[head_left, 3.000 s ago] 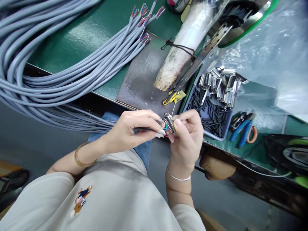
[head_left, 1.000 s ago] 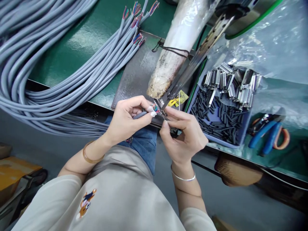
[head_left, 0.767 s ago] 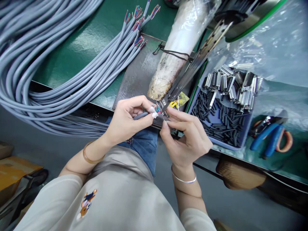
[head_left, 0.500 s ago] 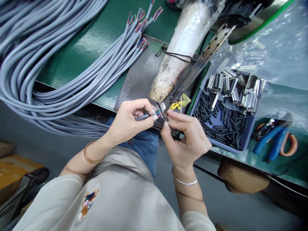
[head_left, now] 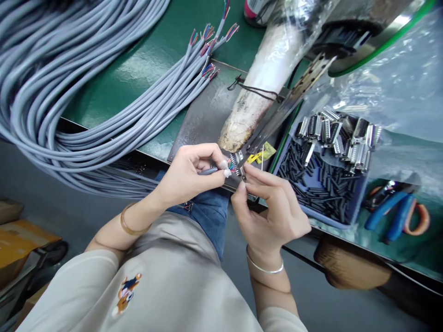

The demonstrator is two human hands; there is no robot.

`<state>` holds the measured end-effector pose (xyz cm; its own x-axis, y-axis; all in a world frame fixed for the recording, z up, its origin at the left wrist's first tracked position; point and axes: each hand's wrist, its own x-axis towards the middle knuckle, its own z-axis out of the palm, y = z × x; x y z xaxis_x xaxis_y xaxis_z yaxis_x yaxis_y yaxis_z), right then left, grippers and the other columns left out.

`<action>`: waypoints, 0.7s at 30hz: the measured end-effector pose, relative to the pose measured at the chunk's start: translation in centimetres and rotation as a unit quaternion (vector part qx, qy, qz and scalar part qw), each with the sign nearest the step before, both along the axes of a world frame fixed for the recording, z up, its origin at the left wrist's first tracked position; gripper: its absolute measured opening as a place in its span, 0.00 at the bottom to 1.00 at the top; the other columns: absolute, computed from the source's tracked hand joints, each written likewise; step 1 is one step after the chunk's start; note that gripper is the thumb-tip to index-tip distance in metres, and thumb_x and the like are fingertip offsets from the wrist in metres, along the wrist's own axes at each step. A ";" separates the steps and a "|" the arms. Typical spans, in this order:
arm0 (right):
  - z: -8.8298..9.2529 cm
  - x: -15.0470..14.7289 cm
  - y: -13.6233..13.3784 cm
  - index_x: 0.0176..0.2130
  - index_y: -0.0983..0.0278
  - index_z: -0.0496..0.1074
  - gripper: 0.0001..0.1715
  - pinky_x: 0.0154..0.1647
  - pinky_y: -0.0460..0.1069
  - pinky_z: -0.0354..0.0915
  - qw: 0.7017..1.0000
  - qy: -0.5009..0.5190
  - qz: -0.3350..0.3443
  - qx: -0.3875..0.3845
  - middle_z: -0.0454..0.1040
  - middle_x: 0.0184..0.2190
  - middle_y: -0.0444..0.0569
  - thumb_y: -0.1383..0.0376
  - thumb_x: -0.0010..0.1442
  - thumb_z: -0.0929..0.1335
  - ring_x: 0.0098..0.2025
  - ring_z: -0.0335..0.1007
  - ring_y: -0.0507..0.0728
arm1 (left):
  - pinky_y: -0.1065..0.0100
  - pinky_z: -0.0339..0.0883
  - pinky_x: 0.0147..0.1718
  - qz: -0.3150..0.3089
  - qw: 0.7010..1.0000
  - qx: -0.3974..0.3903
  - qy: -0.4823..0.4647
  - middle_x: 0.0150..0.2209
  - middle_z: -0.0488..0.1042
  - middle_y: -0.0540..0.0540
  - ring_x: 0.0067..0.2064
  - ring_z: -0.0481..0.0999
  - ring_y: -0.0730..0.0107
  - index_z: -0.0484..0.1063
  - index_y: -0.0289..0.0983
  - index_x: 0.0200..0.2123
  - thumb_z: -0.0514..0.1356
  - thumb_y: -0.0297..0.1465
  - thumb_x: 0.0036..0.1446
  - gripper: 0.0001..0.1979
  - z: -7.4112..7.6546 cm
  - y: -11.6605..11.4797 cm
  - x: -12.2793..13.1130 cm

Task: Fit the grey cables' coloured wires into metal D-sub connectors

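Observation:
My left hand (head_left: 194, 173) pinches the end of a grey cable (head_left: 208, 171), its thumb and forefinger tips wrapped in white. Fine coloured wires fan out from the cable to a metal multi-pin connector (head_left: 236, 161). The connector's other side is pinched by my right hand (head_left: 272, 203), between thumb and fingers. Just above the connector, the dark tip of a soldering iron (head_left: 258, 140) comes down close to the pins; whether it touches them I cannot tell. A white, stained wrapped tube (head_left: 247, 108) ends right behind the hands.
A bundle of grey cables (head_left: 138, 108) with stripped ends covers the left. At right, a blue tray (head_left: 356, 210) holds black sleeves (head_left: 332, 189) and a bag of connectors (head_left: 360, 138). Pliers (head_left: 394, 212) lie beyond it. Yellow tweezers (head_left: 254, 157) rest beside the iron.
The view has shifted slightly, so the bench appears a little lower. Both hands keep their pinch on the cable and connector under the iron tip.

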<state>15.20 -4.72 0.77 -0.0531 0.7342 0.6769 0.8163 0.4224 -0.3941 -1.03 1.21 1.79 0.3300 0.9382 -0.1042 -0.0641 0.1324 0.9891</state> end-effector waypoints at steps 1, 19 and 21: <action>-0.1 0.0 0.0 0.34 0.61 0.71 0.12 0.37 0.45 0.77 1.000 -0.009 0.005 0.000 0.84 0.44 0.50 0.75 0.56 0.74 0.40 0.84 0.55 | 0.77 0.54 0.21 -0.007 1.000 -0.014 -0.002 0.29 0.75 0.48 0.23 0.62 0.84 0.71 0.33 0.27 0.67 0.26 0.48 0.06 -0.2 0.1 -0.1; -0.9 3.8 -4.4 0.40 0.56 0.77 0.06 0.16 0.49 0.59 0.984 0.167 0.053 0.037 0.67 0.16 0.37 0.65 0.66 0.68 0.13 0.59 0.50 | 0.73 0.72 0.33 -0.092 0.989 0.098 0.064 0.38 0.76 0.43 0.34 0.78 0.74 0.83 0.35 0.41 0.61 0.26 0.61 0.09 -2.3 -4.4 -1.8; -0.1 3.6 -5.5 0.36 0.57 0.78 0.09 0.14 0.50 0.53 0.980 0.184 0.040 0.059 0.60 0.14 0.38 0.62 0.67 0.67 0.12 0.54 0.50 | 0.74 0.73 0.29 -0.062 0.998 0.002 0.007 0.36 0.77 0.44 0.29 0.78 0.76 0.80 0.33 0.42 0.63 0.30 0.62 0.08 -2.6 -5.0 -1.8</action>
<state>18.80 -10.18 0.68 0.1569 0.6525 0.7413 0.5902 0.5399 -0.6001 -2.85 -3.74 -0.84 0.4427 0.8904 -0.1057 -0.0333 0.1341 0.9904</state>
